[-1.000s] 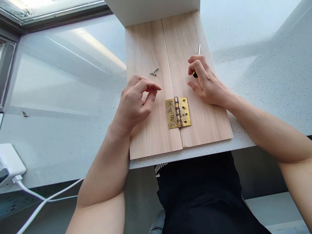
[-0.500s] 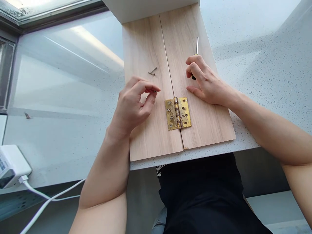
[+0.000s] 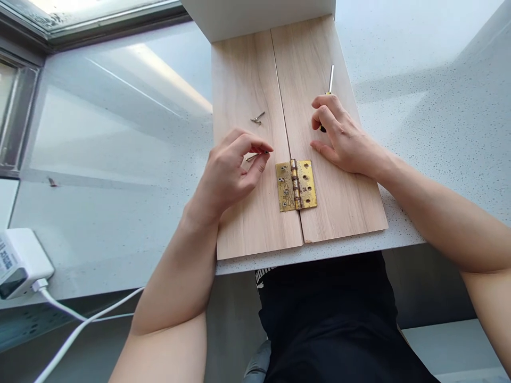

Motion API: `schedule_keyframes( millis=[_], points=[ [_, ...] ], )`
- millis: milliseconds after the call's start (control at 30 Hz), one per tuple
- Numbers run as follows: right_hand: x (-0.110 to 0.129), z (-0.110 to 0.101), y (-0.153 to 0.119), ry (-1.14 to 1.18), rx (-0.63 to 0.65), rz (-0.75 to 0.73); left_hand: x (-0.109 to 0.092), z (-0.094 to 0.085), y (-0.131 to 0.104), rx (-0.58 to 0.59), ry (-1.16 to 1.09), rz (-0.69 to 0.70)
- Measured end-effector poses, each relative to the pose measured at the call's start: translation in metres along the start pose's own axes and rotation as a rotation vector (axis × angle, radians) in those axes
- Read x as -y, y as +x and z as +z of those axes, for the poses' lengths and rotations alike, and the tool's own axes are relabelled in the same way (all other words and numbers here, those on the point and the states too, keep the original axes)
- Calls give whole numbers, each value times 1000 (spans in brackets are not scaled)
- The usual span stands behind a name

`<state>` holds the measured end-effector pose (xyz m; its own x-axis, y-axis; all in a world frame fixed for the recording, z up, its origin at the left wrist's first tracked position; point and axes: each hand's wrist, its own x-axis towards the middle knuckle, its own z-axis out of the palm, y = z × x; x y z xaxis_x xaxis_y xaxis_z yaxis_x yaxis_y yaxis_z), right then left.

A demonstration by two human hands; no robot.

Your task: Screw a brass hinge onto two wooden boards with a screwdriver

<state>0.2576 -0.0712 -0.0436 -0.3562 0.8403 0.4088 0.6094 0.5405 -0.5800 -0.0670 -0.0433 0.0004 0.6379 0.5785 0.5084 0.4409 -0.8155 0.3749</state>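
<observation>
A brass-coloured hinge [image 3: 296, 185] lies across the seam of two wooden boards [image 3: 243, 234]. Screw heads show in the holes of its left leaf; the right leaf's holes hold none. Thumb and index finger of my left hand [image 3: 237, 165] pinch a screw [image 3: 251, 157] by its head, left of the hinge. Beyond that hand, a few loose screws [image 3: 258, 118] rest on the left board. My right hand [image 3: 339, 130] is curled over a screwdriver [image 3: 331, 80] on the right board, its shaft pointing away and its handle mostly hidden under the fingers.
The boards lie on a speckled white countertop [image 3: 403, 117], against a pale box-like surface [image 3: 263, 16] at the back. A white charger [image 3: 27, 260] with white cables [image 3: 80, 335] is at the left edge. A small dark bit [image 3: 52, 182] lies on the counter at left.
The view has shifted slightly, moving the boards and hinge right in the picture. The screw in my left hand now shows more clearly. My right hand keeps its pose at the screwdriver.
</observation>
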Motion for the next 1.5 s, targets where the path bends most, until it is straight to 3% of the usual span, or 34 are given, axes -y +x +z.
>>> schedule_keyframes(
  millis=[100, 400, 1000, 1300, 1500],
  points=[
    [-4, 2, 0, -3, -8, 11, -1, -1, 0, 65, -11, -85],
    [-9, 6, 4, -16, -21, 2, -9, -3, 3, 70, -52, -200],
    [-11, 3, 5, -3, 3, 2, -22, -10, 7, 60, -117, -223],
    [-11, 1, 4, 1, -17, -7, -40, 0, 32, 328, -290, -225],
    [-11, 1, 4, -20, -16, 2, -37, 11, 42, 345, -281, -192]
  ],
)
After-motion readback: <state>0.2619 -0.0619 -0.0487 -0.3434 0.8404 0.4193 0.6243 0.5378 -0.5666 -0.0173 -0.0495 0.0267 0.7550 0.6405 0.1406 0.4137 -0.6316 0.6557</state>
